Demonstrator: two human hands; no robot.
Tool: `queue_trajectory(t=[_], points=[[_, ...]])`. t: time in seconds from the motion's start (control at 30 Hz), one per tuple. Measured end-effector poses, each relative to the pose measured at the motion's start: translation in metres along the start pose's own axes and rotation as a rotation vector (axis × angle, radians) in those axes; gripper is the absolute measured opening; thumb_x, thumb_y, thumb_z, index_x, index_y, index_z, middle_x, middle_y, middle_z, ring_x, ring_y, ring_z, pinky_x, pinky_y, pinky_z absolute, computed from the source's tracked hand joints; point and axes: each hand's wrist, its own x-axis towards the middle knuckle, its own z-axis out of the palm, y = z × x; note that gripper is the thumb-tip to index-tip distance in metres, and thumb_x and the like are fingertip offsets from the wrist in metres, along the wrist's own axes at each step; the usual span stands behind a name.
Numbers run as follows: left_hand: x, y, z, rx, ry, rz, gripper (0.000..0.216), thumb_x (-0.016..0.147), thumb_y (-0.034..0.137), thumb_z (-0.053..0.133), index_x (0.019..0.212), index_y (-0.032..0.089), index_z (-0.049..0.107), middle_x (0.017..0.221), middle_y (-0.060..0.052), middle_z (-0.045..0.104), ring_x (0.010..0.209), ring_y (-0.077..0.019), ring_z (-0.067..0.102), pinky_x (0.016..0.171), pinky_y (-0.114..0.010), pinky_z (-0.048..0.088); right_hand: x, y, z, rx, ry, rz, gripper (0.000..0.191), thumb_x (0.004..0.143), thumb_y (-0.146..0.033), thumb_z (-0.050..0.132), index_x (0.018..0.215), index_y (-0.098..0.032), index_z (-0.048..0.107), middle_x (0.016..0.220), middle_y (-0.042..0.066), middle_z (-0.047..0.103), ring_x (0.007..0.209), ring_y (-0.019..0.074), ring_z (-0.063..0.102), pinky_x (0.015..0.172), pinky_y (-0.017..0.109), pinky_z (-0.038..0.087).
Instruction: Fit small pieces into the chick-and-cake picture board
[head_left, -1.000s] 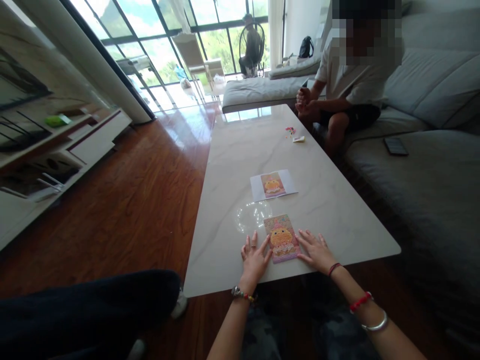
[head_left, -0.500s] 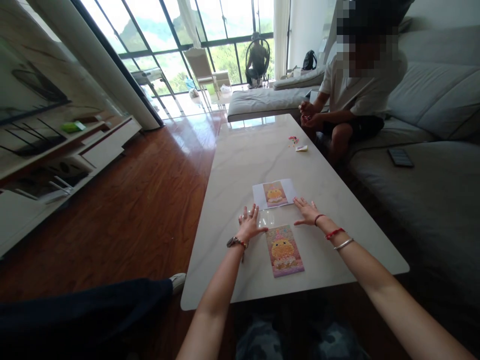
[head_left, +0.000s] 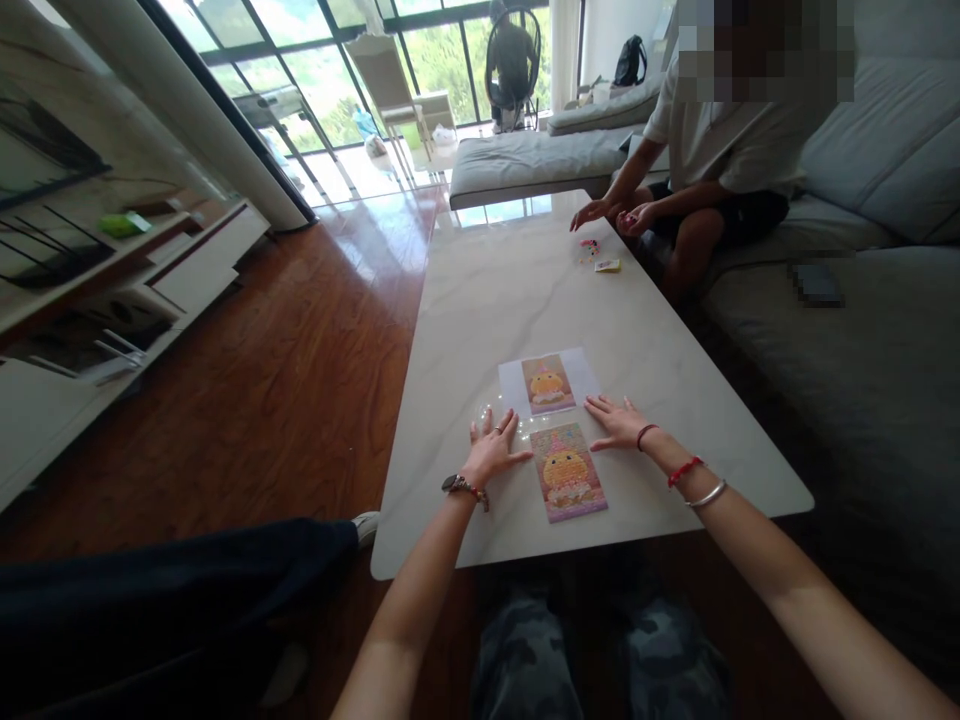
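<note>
My left hand [head_left: 495, 447] lies with fingers spread on the white table [head_left: 480, 300], its fingertips by the near left corner of a white sheet of paper [head_left: 512, 380]. My right hand [head_left: 621, 424] is spread the same way, fingertips at the sheet's near right corner. A printed picture [head_left: 548, 384] of a yellow cartoon figure fills the middle of that sheet. Closer to me lies a jigsaw-like picture card [head_left: 568, 475] with a matching figure. My left thumb points at its left edge and my right thumb is near its upper right. Neither hand holds anything.
At the far right a person [head_left: 720, 140] sits on the grey sofa [head_left: 862, 320], one hand over the table. Small pink and coloured pieces [head_left: 590, 248] and a small yellow-white packet [head_left: 607, 266] lie near that person. Someone's dark trouser leg [head_left: 187, 570] stretches in at lower left.
The paper sheet now lies straighter and slightly closer to the card. The seated person's one hand has reached out over the table. My hands stay spread; the view has tilted down.
</note>
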Motion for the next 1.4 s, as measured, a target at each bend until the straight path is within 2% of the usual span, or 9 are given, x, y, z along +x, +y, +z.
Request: queue_trajectory(t=[0.3,0.6,0.77,0.9,1.0,1.2,1.3,1.4], points=[[-0.02,0.011,0.01,-0.003,0.044,-0.029,0.077,0.072,0.067,0.026,0.137,0.027,0.013,0.145,0.002,0.012,0.131,-0.0325,-0.007,0.1,-0.059,0.006,-0.013,-0.008,0.009,0.006,0.026,-0.005,0.095,0.06,-0.062,0.054,0.137,-0.023,0.015,0.144,0.01,0.012,0.13,0.0316,0.01,0.096,0.063,0.005],[-0.024,0.013,0.013,-0.024,0.07,-0.038,0.076,0.073,0.066,0.027,0.137,0.028,0.009,0.145,0.004,0.011,0.131,-0.0319,-0.006,0.1,-0.059,0.009,-0.023,-0.014,0.012,0.019,0.113,-0.014,0.091,0.063,-0.058,0.054,0.137,-0.022,0.015,0.143,0.011,0.017,0.13,0.0312,0.013,0.096,0.063,0.008],[-0.033,0.02,0.02,0.002,0.124,-0.042,0.073,0.077,0.061,0.028,0.137,0.028,0.003,0.145,0.003,0.004,0.132,-0.0284,-0.006,0.101,-0.056,0.012,-0.037,-0.029,0.018,0.016,0.181,-0.063,0.085,0.069,-0.053,0.05,0.138,-0.023,0.01,0.144,0.008,0.014,0.132,0.0266,0.007,0.1,0.058,0.006],[-0.037,0.028,0.023,0.019,0.11,-0.052,0.079,0.074,0.061,0.034,0.137,0.025,0.003,0.146,0.0,0.003,0.132,-0.0286,-0.006,0.101,-0.056,0.011,-0.03,-0.046,0.014,-0.016,0.206,-0.124,0.095,0.062,-0.051,0.06,0.138,-0.023,0.01,0.144,0.01,0.012,0.131,0.0311,0.004,0.098,0.062,0.005],[-0.038,0.031,0.019,0.024,0.079,-0.06,0.08,0.073,0.062,0.036,0.137,0.024,0.007,0.145,-0.001,0.006,0.132,-0.0295,-0.005,0.102,-0.056,0.01,-0.014,-0.057,0.006,-0.05,0.14,-0.151,0.096,0.059,-0.051,0.063,0.137,-0.022,0.014,0.144,0.011,0.011,0.131,0.0328,0.005,0.096,0.063,0.004],[-0.044,0.03,0.018,0.04,0.119,-0.101,0.072,0.077,0.058,0.032,0.137,0.024,0.01,0.145,-0.002,0.008,0.132,-0.0291,-0.003,0.102,-0.055,0.012,0.004,-0.063,0.003,-0.027,0.022,-0.121,0.099,0.054,-0.054,0.067,0.135,-0.021,0.022,0.142,0.015,0.017,0.129,0.0351,0.01,0.096,0.064,0.005],[-0.042,0.031,0.019,0.038,0.095,-0.116,0.071,0.078,0.059,0.029,0.137,0.024,0.011,0.145,-0.003,0.01,0.132,-0.0305,-0.002,0.101,-0.056,0.014,0.0,-0.06,0.005,0.009,0.043,-0.112,0.094,0.054,-0.053,0.067,0.133,-0.021,0.027,0.142,0.015,0.017,0.129,0.0344,0.014,0.097,0.063,0.007],[-0.038,0.034,0.022,0.039,0.111,-0.102,0.07,0.078,0.06,0.026,0.137,0.025,0.011,0.145,-0.002,0.01,0.132,-0.0305,-0.002,0.101,-0.056,0.014,-0.009,-0.057,0.009,0.034,0.127,-0.151,0.084,0.058,-0.048,0.066,0.13,-0.021,0.033,0.143,0.016,0.016,0.129,0.0327,0.016,0.098,0.06,0.01]])
